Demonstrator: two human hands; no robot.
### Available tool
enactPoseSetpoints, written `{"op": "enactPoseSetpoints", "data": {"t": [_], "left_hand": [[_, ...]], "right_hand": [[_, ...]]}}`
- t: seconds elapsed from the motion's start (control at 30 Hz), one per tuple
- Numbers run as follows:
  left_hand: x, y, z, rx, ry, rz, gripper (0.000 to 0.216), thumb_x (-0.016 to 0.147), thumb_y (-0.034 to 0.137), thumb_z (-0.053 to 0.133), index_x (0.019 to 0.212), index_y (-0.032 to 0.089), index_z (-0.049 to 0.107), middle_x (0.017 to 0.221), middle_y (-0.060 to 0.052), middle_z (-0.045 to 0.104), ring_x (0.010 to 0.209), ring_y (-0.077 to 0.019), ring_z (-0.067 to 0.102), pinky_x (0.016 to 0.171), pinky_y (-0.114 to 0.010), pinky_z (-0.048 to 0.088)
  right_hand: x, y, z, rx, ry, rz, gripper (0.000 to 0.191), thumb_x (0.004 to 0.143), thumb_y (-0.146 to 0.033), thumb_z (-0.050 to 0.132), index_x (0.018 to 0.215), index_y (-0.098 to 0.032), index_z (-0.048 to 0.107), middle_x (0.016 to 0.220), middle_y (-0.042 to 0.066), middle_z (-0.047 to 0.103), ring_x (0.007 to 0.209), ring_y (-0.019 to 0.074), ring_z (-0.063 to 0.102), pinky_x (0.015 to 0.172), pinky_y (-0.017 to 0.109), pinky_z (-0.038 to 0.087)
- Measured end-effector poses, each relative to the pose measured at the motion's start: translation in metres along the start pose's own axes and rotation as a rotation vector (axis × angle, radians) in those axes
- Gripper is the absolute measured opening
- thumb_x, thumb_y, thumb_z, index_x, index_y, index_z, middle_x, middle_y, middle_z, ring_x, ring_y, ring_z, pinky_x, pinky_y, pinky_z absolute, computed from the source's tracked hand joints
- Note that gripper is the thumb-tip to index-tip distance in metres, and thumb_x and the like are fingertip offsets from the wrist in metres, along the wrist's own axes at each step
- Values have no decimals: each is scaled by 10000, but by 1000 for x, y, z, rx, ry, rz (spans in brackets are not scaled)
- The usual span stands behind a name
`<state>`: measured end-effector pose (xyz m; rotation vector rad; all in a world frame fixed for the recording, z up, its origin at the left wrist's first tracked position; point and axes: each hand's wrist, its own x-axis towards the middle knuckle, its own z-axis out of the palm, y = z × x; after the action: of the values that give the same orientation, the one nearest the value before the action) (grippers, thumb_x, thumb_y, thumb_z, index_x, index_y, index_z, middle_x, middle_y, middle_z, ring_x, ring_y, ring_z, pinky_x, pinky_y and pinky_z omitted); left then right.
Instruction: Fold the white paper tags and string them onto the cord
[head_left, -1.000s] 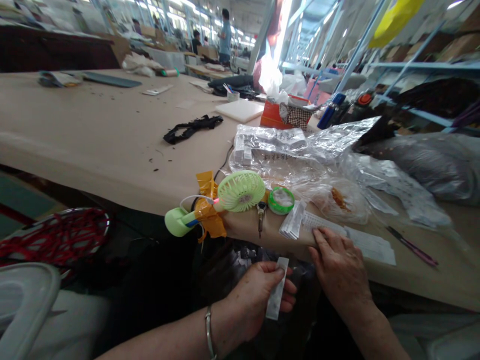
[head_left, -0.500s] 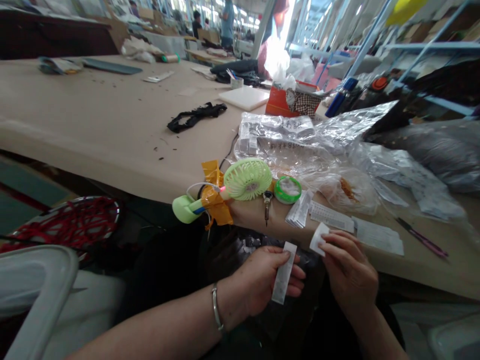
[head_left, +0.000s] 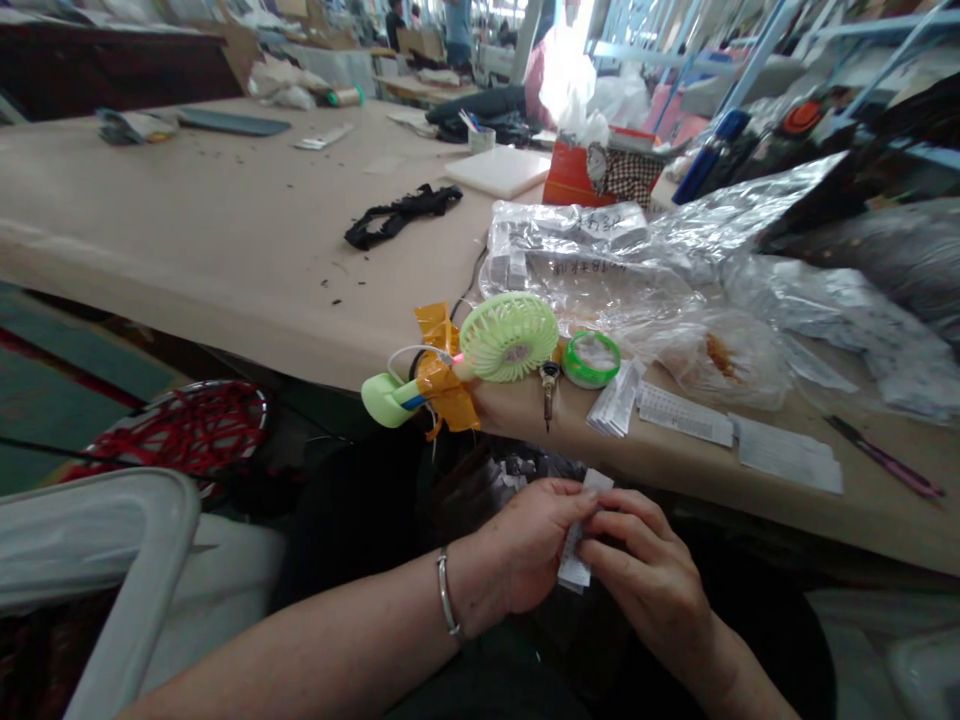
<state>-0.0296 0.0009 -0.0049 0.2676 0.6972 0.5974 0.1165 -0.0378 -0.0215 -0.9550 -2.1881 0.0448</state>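
Note:
Both hands meet below the table edge over my lap. My left hand point(head_left: 529, 545) pinches a narrow white paper label point(head_left: 576, 560), and my right hand point(head_left: 643, 580) closes its fingers on the same label from the right. A silver bangle point(head_left: 446, 593) circles my left wrist. Just above, on the table edge, lie a small stack of white labels point(head_left: 616, 400) and flat printed label sheets point(head_left: 686, 415).
A green mini fan point(head_left: 508, 337) taped with orange tape hangs at the brown table point(head_left: 225, 250) edge, beside a green tape ring point(head_left: 591, 358) and a key point(head_left: 549, 385). Clear plastic bags point(head_left: 600, 270) and a purple pen point(head_left: 885, 458) lie right. A red-laced basket point(head_left: 180, 435) sits lower left.
My right hand left the label sheets on the table, picked up a small white label, and came down to join my left hand on its label strip.

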Motion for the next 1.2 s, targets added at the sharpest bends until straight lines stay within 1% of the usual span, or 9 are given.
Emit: {"op": "enactPoseSetpoints", "data": {"t": [0.17, 0.3, 0.37, 0.53, 0.73, 0.87, 0.93, 1.03, 1.2], "left_hand": [[0, -2, 0, 3, 87, -6, 131, 774, 194, 678, 832, 92, 619, 667, -22, 602, 525, -76, 559, 526, -175, 433], [0, -2, -4, 127, 181, -57, 143, 887, 229, 551, 906, 93, 592, 716, -84, 661, 610, -149, 640, 615, -275, 527], [1, -4, -6, 133, 186, -58, 140, 881, 228, 565, 908, 93, 588, 711, -82, 662, 617, -152, 645, 621, -278, 532], [1, -10, -7, 156, 188, -79, 146, 875, 234, 577, 902, 91, 591, 705, -82, 662, 597, -148, 642, 599, -267, 529], [-3, -7, -3, 178, 188, -87, 142, 898, 221, 533, 913, 89, 585, 703, -81, 661, 585, -137, 637, 598, -255, 521], [-4, -5, 0, 174, 137, -111, 184, 915, 251, 506, 920, 90, 594, 711, -84, 662, 596, -149, 646, 603, -269, 519], [-3, -5, 0, 134, 105, -113, 193, 909, 248, 506, 905, 88, 612, 710, -81, 658, 579, -143, 634, 598, -273, 512], [-4, -5, 0, 45, 64, -54, 107, 823, 171, 596, 826, 75, 643, 689, -50, 633, 535, -93, 577, 537, -204, 445], [-9, 0, -5, -77, 104, -9, 44, 713, 114, 654, 688, 96, 623, 625, -10, 582, 523, -70, 532, 483, -170, 347]], "right_hand": [[-9, 8, -14, -53, 18, 41, 269, 850, -86, 591, 1093, -193, 633, 982, 63, 690, 1075, 213, 582, 904, 375, 532], [-29, 48, -48, -487, 164, 321, 430, 912, -281, 543, 1322, -170, 480, 1145, 145, 616, 1145, 291, 528, 939, 504, 474], [-41, 65, -62, -702, 145, 427, 554, 903, -428, 530, 1360, -127, 443, 1202, 193, 582, 1157, 342, 507, 941, 557, 442], [-62, 85, -69, -883, 18, 413, 380, 913, -279, 522, 1260, -127, 555, 1198, 166, 629, 1112, 314, 556, 931, 497, 443], [-60, 88, -81, -695, 211, 343, 183, 885, -167, 565, 1022, -176, 685, 988, 91, 710, 917, 228, 647, 869, 407, 490], [-35, 51, -67, -367, 307, 302, 249, 838, -109, 611, 1041, -235, 682, 1025, 53, 690, 997, 228, 644, 916, 424, 498], [-21, 24, -48, -159, 217, 206, 279, 834, -85, 601, 1046, -250, 675, 1050, 52, 671, 1072, 241, 614, 905, 431, 511], [-8, -6, -15, -26, 111, 56, 259, 826, -65, 612, 997, -244, 688, 977, 44, 677, 1060, 223, 597, 877, 412, 524], [-8, -15, 17, -22, 49, 19, 245, 829, -63, 622, 975, -240, 709, 894, 29, 706, 1022, 202, 616, 945, 420, 486]]}}
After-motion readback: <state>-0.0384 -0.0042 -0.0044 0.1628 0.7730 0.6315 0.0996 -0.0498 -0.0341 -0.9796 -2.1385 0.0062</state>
